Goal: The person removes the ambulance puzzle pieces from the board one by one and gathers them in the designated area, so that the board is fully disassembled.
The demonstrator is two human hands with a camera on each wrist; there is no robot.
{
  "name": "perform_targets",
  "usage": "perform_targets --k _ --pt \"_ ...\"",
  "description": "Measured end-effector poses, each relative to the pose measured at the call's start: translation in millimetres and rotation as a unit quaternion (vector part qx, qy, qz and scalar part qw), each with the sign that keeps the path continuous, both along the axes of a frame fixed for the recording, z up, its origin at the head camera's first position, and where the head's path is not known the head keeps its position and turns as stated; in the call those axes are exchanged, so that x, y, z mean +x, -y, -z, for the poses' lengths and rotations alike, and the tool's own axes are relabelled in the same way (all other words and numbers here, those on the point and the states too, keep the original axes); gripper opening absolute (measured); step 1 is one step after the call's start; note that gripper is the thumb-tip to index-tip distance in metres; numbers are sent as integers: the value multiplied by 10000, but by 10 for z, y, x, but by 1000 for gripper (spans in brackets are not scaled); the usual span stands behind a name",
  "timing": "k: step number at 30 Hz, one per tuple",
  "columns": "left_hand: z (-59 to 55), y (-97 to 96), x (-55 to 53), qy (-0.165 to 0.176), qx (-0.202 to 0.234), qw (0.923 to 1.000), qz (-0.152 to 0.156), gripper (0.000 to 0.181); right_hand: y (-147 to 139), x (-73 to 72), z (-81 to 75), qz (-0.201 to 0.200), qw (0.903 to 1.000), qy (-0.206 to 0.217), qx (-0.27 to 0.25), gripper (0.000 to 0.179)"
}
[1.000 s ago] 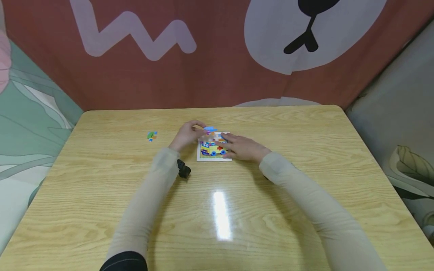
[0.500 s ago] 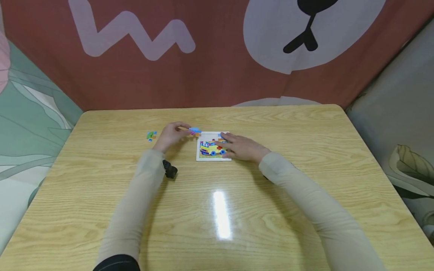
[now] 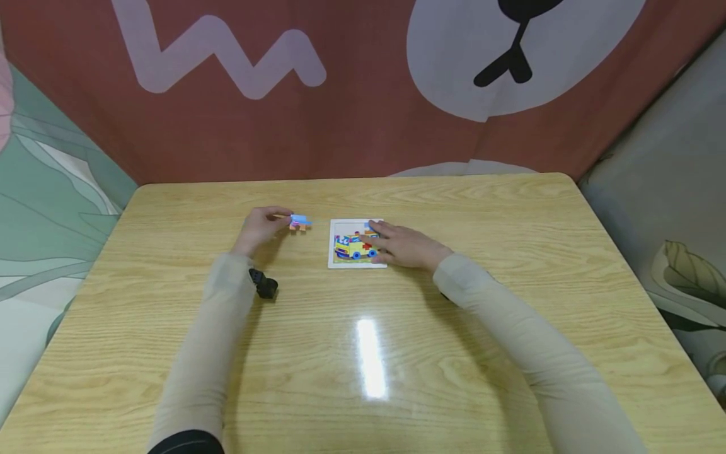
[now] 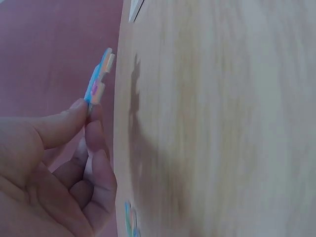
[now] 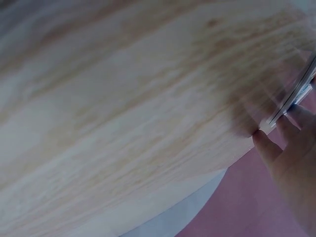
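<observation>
Between thumb and fingertips, my left hand (image 3: 261, 228) pinches a jigsaw puzzle piece (image 3: 299, 222), blue on top with orange and pink parts. In the left wrist view this piece (image 4: 98, 79) is held up off the table, seen nearly edge-on. A second, greenish puzzle piece (image 4: 131, 219) lies below that hand; the hand hides it in the head view. My right hand (image 3: 408, 244) rests with spread, fairly straight fingers on the right side of a white-framed puzzle board (image 3: 357, 266). Its picture of a yellow vehicle (image 3: 354, 247) is partly covered by those fingers.
Everything sits on a wood-grain table (image 3: 454, 353) with rounded far corners. Behind it hangs a reddish-brown printed backdrop (image 3: 363, 139). A black wrist camera (image 3: 264, 285) is strapped at my left wrist.
My left hand has carried the pinched puzzle piece leftward, from above the board's top left to open table beside it. The right hand has stayed put on the board.
</observation>
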State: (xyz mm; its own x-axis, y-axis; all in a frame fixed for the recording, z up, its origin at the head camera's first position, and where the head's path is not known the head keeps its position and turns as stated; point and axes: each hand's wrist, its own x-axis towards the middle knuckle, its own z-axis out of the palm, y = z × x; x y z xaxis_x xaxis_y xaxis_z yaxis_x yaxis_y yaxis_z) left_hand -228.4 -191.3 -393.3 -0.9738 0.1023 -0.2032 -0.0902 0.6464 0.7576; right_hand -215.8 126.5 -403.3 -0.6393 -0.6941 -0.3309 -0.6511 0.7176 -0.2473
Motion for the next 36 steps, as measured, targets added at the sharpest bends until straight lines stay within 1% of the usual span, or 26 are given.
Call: perform_targets --k 6,10,13,17,24,28,36 --pt "-64 144 50 117 193 9988 -431 37 2 5 -14 49 10000 41 -10 61" --pt "-98 230 79 48 212 9978 -628 36 5 3 -15 75 9999 77 9 61" --pt "-116 289 90 31 276 9975 -651 36 1 5 -13 68 10000 61 -4 61" --pt "-128 366 100 143 397 9968 -673 38 -1 2 -4 61 10000 52 10 62" --pt "-128 469 106 246 457 9952 -833 40 -2 -9 7 90 9999 137 -13 62" --pt "-108 474 100 320 414 9952 -826 38 -6 -11 9 85 9999 102 -16 62" --pt "-51 399 96 475 277 9956 -758 36 -6 -7 20 -5 10000 -13 32 61"
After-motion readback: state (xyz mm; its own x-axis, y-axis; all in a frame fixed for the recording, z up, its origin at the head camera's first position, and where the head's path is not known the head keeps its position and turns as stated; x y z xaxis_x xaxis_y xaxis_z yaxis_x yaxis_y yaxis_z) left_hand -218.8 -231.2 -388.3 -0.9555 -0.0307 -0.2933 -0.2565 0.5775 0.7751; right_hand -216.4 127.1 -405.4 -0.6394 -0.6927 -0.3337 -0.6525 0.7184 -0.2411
